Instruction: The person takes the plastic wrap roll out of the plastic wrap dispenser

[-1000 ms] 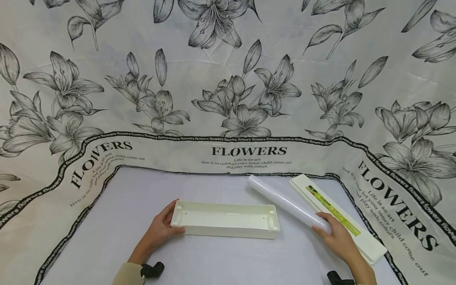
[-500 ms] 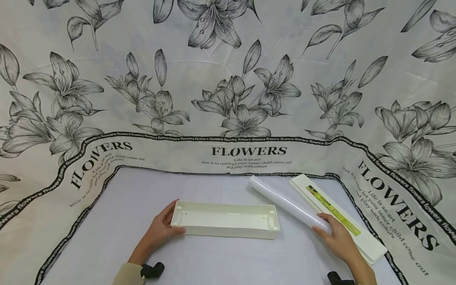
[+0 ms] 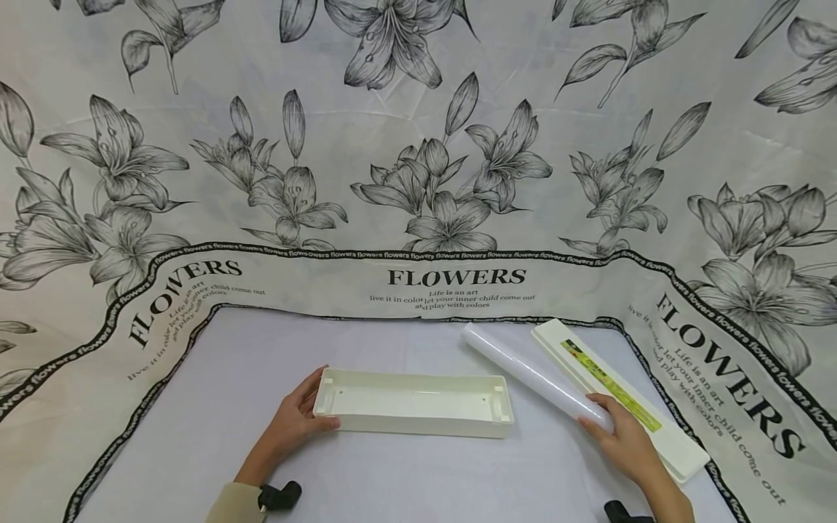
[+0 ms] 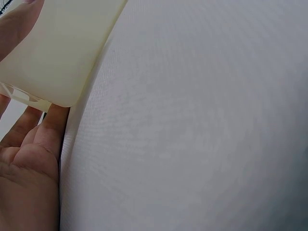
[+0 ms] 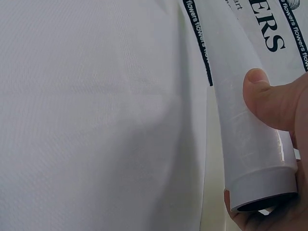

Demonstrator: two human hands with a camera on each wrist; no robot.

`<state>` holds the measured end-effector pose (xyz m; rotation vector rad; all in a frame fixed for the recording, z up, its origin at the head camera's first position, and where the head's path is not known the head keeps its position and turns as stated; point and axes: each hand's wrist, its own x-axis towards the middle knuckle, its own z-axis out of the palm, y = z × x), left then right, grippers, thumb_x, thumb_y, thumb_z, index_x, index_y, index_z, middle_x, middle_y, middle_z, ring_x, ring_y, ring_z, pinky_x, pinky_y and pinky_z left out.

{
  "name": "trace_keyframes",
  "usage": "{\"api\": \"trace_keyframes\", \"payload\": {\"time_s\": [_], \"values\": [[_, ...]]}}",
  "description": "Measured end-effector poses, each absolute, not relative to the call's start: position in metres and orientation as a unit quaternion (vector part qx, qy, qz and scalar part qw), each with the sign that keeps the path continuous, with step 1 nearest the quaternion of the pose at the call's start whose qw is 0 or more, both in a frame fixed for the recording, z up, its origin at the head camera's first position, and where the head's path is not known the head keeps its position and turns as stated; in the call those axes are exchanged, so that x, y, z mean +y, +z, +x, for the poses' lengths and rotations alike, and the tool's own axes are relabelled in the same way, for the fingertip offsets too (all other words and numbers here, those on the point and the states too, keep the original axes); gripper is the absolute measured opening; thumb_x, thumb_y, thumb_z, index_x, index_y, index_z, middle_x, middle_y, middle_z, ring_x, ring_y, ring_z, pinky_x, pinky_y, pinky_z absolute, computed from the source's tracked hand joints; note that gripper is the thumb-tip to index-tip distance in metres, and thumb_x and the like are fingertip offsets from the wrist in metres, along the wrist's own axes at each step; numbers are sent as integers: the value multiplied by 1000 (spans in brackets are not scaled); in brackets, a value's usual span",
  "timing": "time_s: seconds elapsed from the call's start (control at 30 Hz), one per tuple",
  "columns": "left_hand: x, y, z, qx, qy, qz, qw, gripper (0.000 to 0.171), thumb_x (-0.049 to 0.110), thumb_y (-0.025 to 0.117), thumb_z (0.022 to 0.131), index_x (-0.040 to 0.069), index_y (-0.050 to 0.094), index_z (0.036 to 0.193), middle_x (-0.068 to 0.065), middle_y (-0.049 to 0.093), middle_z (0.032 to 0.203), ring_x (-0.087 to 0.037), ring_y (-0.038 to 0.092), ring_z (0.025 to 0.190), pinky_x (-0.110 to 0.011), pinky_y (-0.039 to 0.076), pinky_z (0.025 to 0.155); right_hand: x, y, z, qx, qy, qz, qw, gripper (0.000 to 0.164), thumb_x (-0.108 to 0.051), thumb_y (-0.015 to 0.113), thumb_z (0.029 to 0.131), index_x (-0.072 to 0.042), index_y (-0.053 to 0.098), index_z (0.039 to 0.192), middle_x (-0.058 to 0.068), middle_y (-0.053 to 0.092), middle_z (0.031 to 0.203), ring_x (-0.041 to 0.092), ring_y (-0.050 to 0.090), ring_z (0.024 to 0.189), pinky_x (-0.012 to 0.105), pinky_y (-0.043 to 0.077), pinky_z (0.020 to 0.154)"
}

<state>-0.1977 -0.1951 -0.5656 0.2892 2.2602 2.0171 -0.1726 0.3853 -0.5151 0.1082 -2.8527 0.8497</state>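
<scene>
A long cream plastic box (image 3: 418, 425), its top uncovered, lies on the white cloth in the middle. My left hand (image 3: 297, 421) grips its left end, thumb on the front wall and fingers behind the end; the left wrist view shows the box's end wall (image 4: 53, 53) between them. On the right, my right hand (image 3: 621, 439) holds the near end of a roll of clear plastic film (image 3: 530, 370). In the right wrist view the thumb presses on the film roll (image 5: 250, 139), whose hollow core end faces the camera.
A long cream lid (image 3: 556, 338) with a yellow-green label (image 3: 611, 385) lies slanted on the right, beside the roll. White cloth (image 3: 405, 479) covers the table. A flower-printed cloth (image 3: 458, 290) with black borders surrounds it at the back and sides.
My right hand and the film roll have shifted slightly to the right. The left hand and the box stay in place.
</scene>
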Motion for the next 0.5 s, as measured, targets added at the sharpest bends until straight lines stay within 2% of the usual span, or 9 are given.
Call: {"api": "trace_keyframes", "payload": {"time_s": [0.5], "values": [[-196,-568,-199,735,671,86,53,111,9,91,76,17,25,165,-14,30,167,-34,30,154,-11,44,102,393,-524,-172,-954,282,35,95,55,-29,71,98,7,53,136,38,57,134,57,55,122,67,44,96]]}}
